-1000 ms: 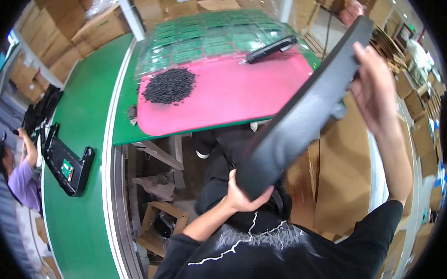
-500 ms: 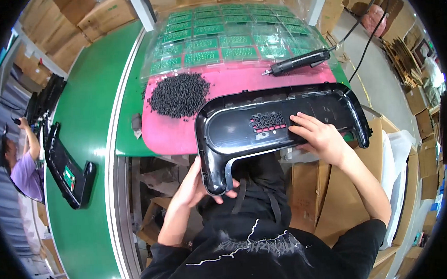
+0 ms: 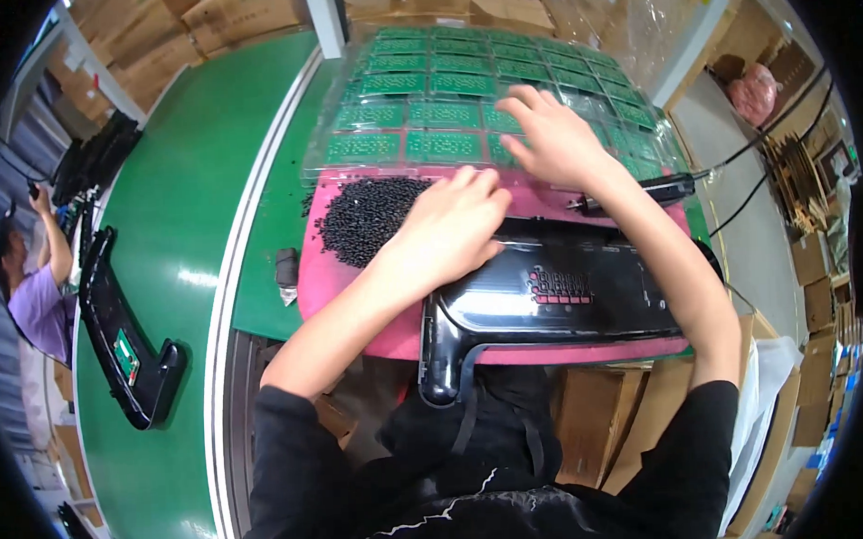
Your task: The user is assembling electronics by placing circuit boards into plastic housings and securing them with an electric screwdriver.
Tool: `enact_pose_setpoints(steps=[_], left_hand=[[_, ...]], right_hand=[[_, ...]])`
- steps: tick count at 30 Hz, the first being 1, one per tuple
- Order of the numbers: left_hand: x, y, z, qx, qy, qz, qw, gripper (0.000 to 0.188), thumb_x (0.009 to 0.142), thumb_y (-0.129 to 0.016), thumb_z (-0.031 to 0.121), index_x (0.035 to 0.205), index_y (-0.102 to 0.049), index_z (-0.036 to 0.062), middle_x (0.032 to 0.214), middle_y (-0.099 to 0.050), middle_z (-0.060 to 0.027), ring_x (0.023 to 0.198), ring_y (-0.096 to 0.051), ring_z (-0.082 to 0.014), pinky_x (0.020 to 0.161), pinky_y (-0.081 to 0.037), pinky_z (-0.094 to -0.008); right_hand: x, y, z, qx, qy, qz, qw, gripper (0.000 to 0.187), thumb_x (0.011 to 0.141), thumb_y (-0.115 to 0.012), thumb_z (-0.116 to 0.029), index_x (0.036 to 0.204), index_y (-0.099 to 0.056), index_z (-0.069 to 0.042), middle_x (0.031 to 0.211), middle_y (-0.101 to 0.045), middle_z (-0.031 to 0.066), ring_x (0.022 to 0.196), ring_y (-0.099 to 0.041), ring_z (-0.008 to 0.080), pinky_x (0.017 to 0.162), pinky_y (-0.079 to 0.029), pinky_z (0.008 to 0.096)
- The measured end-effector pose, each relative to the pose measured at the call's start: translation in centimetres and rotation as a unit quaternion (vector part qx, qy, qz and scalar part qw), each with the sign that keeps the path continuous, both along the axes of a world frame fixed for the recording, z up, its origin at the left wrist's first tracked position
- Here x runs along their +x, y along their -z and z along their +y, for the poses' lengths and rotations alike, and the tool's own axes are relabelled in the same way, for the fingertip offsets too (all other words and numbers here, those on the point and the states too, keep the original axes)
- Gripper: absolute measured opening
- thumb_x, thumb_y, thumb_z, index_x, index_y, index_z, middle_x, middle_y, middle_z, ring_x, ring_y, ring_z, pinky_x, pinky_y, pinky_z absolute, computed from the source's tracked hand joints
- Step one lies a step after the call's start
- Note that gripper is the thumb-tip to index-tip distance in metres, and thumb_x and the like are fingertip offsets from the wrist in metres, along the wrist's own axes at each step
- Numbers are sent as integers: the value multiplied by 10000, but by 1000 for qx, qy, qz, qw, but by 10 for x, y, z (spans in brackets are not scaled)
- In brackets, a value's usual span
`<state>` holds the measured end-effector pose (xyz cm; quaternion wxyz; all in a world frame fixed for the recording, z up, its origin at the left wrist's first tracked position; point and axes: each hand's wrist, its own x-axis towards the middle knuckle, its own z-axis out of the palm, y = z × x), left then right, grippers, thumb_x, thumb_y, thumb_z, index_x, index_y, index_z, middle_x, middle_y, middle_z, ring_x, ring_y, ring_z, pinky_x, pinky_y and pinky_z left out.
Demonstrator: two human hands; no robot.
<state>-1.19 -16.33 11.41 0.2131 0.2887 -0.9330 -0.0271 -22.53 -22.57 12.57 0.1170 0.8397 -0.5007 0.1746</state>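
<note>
A black plastic housing (image 3: 604,311) with a small grid of cut-outs lies inside-up on the pink mat (image 3: 357,315). My left hand (image 3: 457,226) is over the housing's upper left corner, beside a heap of small black parts (image 3: 368,215); its fingers are bent, with the thumb apart from them. Farther out, my right hand (image 3: 555,137) hovers over the green circuit boards (image 3: 446,145), which lie in rows in clear plastic trays. Its fingers are spread and nothing shows in them. My right forearm passes over the housing and partly covers an electric screwdriver (image 3: 662,190).
Left of the mat stands a small dark object (image 3: 286,270). On the green bench (image 3: 182,326) across a white rail lies another black housing (image 3: 135,365) with a green board in it. A person in a purple top (image 3: 38,307) is at far left. Cardboard boxes (image 3: 598,420) stand below right.
Both hands have let go of the housing, which now rests lower on the mat. My left hand has moved up to the heap's edge, my right hand up over the circuit boards.
</note>
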Motion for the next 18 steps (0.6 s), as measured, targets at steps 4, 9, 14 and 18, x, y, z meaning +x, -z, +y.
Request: enact_pose_setpoints(steps=[4,9,14,18], left_hand=[[-15,42,-44,38,70,67,995,281,818,-734,236,978,-627,30,1019,-584,-122,1023,-577,-318,879,-499,-427],[-6,44,-42,120,61,88,987,218,835,-727,236,910,-657,44,913,-630,-87,967,-606,-285,846,-506,-402],[-8,39,-41,16,69,207,976,289,815,-754,188,1048,-659,47,973,-627,-116,993,-577,-306,915,-483,-392],[9,18,-35,-149,-39,255,955,654,698,-822,74,1298,-563,73,1321,-506,-140,1200,-476,-336,1017,-416,-441]], right_hand=[[35,39,-71,64,114,44,990,516,908,-610,-362,1338,-554,-83,1513,-374,194,1337,-392,440,1072,-403,546],[39,62,-93,94,87,67,989,572,1011,-440,-370,1438,-421,9,1587,-284,158,1453,-249,406,1179,-236,542],[15,44,-67,-154,-39,-93,983,399,872,-603,-67,1261,-557,6,1344,-543,136,1328,-445,309,1098,-302,539],[9,2,4,-172,-112,-260,943,320,807,-662,30,1123,-646,-22,1176,-641,119,1102,-622,304,930,-481,375]])
